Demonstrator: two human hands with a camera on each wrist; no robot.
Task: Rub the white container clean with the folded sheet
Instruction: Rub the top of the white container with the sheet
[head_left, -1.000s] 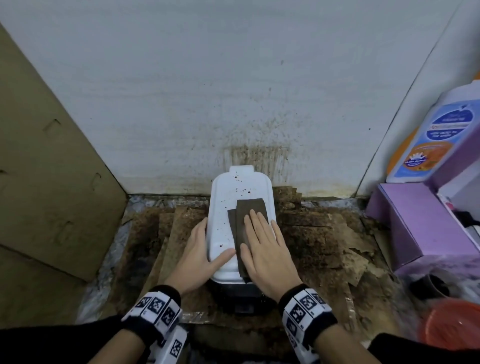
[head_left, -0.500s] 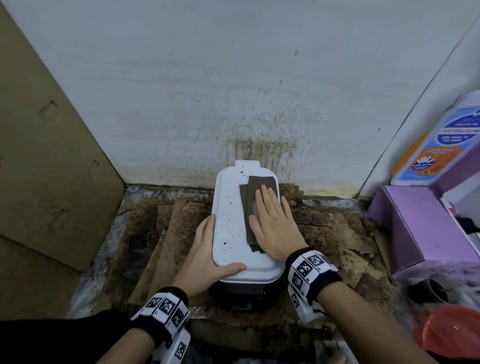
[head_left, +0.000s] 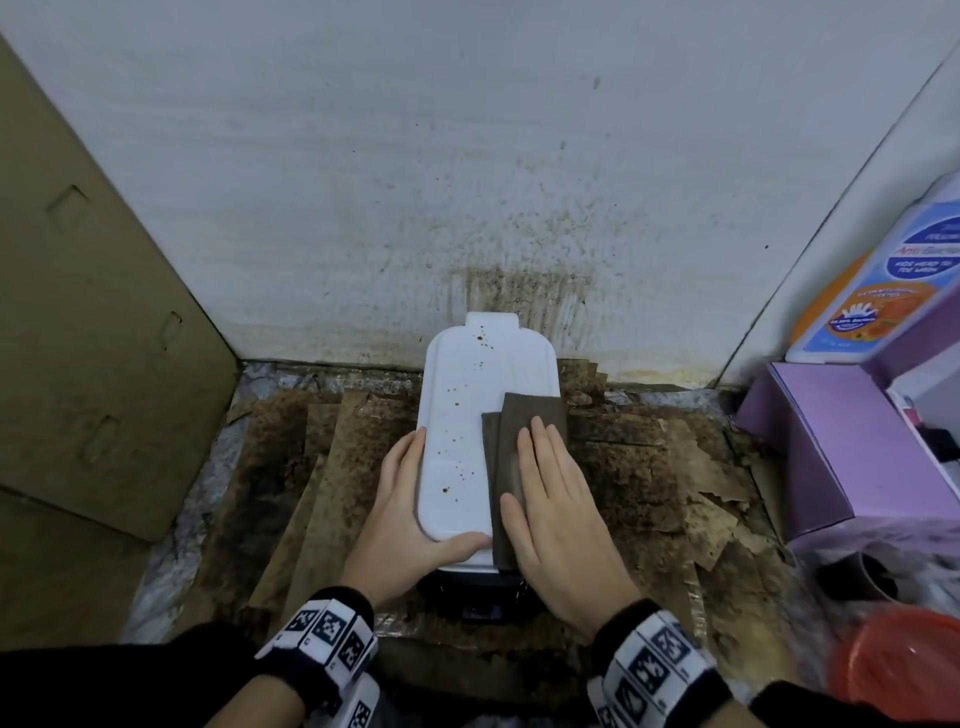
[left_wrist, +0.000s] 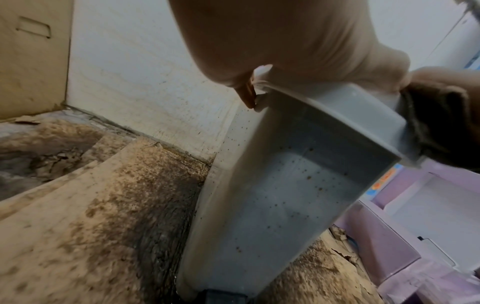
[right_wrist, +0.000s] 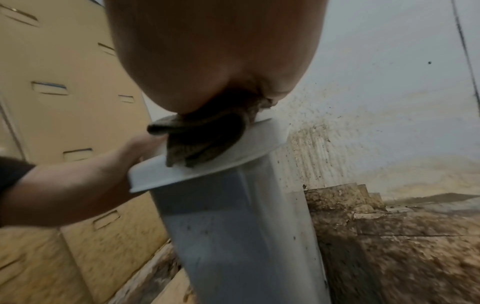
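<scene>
A white container (head_left: 467, 415) with a flat lid stands against the stained wall, its top dotted with brown specks. Its pale side (left_wrist: 280, 195) and body (right_wrist: 233, 236) also show specks. A dark brown folded sheet (head_left: 511, 441) lies on the lid's right half and hangs over the near edge. My right hand (head_left: 556, 499) lies flat on the folded sheet (right_wrist: 202, 142) with straight fingers, pressing it down. My left hand (head_left: 405, 514) holds the lid's near left corner, fingers along the side and thumb on top.
Stained, peeling cardboard (head_left: 649, 478) covers the floor around the container. A cardboard panel (head_left: 88, 338) leans at the left. At the right stand a purple box (head_left: 831, 441), a labelled bottle (head_left: 883, 280), and an orange-red round object (head_left: 904, 670) at the bottom corner.
My right hand slid the folded sheet to the lid's far end, then pulled it back toward me along the right side. The left hand kept its hold on the container.
</scene>
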